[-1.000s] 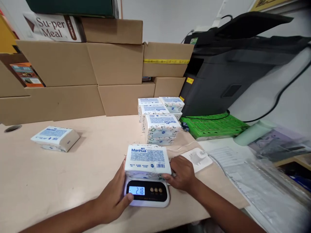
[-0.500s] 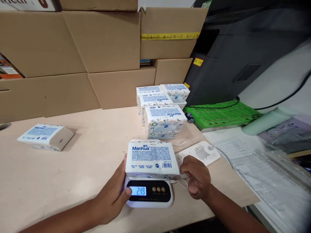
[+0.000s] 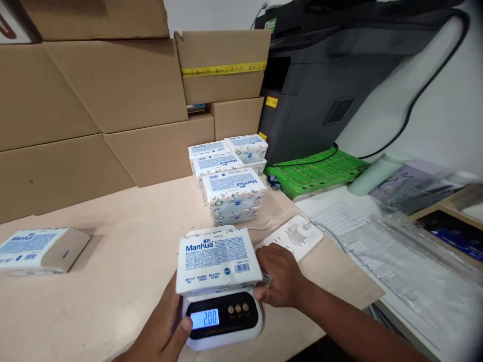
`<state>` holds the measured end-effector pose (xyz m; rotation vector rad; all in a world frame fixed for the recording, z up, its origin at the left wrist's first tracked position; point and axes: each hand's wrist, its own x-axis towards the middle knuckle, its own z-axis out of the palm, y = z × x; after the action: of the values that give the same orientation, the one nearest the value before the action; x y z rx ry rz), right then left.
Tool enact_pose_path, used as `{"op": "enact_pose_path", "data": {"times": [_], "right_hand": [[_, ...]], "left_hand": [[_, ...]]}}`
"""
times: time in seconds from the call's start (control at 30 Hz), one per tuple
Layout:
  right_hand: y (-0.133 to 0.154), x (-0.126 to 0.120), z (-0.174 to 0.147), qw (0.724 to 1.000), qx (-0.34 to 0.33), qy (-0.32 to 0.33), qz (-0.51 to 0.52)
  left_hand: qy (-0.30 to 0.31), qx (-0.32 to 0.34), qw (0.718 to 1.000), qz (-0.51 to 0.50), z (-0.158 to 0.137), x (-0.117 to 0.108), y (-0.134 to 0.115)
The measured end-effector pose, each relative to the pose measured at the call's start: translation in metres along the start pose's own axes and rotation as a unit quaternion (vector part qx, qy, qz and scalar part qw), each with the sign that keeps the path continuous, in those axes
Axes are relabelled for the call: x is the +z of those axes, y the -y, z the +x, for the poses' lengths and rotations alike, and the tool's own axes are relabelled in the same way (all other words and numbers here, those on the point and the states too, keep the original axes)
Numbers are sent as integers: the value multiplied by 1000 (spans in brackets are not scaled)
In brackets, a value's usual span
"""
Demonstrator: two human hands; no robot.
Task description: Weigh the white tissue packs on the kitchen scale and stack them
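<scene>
A pack of tissues [image 3: 217, 261] marked Manhua rests on a small white digital scale [image 3: 252, 332], whose lit display reads 2.00. My left hand [image 3: 166, 311] grips the scale's left side, thumb beside the display; its other fingers are partly hidden behind the scale and pack. At the pack's right end, my right hand [image 3: 281, 276] is closed on the wrapper, thumb low near the front corner. Behind the scale stands a stack of similar tissue packs [image 3: 236, 188]. One more tissue pack [image 3: 41, 251] lies apart on the left of the table.
Cardboard boxes [image 3: 143, 85] form a wall at the back. A white power strip [image 3: 302, 236] with cables lies right of the scale. Farther right are a green plastic crate [image 3: 317, 171], a dark grey printer [image 3: 313, 95] and clear plastic bags [image 3: 407, 271].
My right hand has moved left from beside the pack and closed on its right end. The display went from 2.49 to 2.00. The view has shifted to the right.
</scene>
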<state>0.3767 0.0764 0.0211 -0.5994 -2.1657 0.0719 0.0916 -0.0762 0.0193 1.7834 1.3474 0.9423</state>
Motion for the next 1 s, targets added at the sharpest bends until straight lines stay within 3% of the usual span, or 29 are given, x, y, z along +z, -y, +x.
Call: {"op": "enact_pose_path", "data": {"times": [0.23,0.4,0.67,0.77,0.9,0.97,1.0], "right_hand": [[-4,5,-1,999,12,32,-11],[-5,6,-2,999,10,34,2],[-8,4,0,998,11,66,12],[-2,-5,1,999,-5,18,42],[-20,-45,11,984,-63,-152,64],[-50,-72,28,980,-9,-194,47],[-69,-83,41,983,55,-173,23]], "left_hand": [[-27,-52,998,19,-4,3,-1],[-13,-27,999,24,-9,2,14],[-24,-64,997,-32,-8,0,7],[-22,-86,989,-120,-5,-2,13],[-60,-116,972,-198,18,-10,4],[-94,-110,975,-166,35,-18,-5],[-103,-101,979,-147,43,-22,-9]]}}
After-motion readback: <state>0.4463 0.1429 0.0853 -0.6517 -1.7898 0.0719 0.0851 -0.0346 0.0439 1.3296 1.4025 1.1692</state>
